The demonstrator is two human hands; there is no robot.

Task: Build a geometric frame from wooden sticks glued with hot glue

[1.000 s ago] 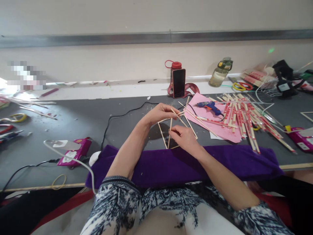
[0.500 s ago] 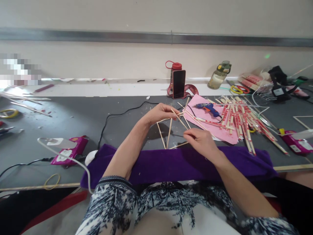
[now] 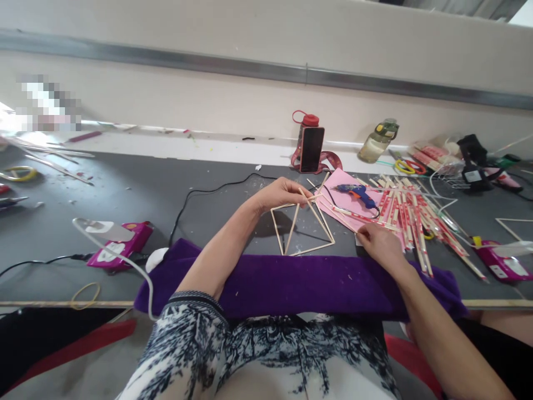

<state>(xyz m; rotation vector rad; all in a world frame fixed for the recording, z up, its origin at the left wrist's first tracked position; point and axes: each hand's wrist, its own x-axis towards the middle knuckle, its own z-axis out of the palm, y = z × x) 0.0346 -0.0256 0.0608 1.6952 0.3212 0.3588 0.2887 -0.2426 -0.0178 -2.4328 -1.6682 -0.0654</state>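
My left hand [image 3: 289, 193] pinches thin wooden chopsticks where they meet at the top of a chopstick frame [image 3: 308, 249]. The frame stands on the grey table, with a four-sided base and sticks slanting up to my fingers. My right hand [image 3: 382, 244] is to the right of the frame, palm down, with thumb and fingertips closed on the near end of a bare chopstick [image 3: 339, 216]. That stick slants away over the edge of a pink sheet [image 3: 339, 180]. A blue glue gun [image 3: 357, 192] lies on the sheet, beyond my right hand.
Paper-wrapped chopsticks [image 3: 410, 222] lie piled at the right. A phone [image 3: 312, 150] leans on a red-capped bottle [image 3: 310, 119]; a green-lidded bottle [image 3: 378, 141] stands farther right. Purple cloth [image 3: 291, 283] covers the front edge. A magenta device [image 3: 120, 245] and black cable [image 3: 183, 205] are left.
My right hand has moved right, away from the frame's slanting stick to a chopstick by the pink sheet. My left hand keeps its pinch at the top. The view has tilted slightly.
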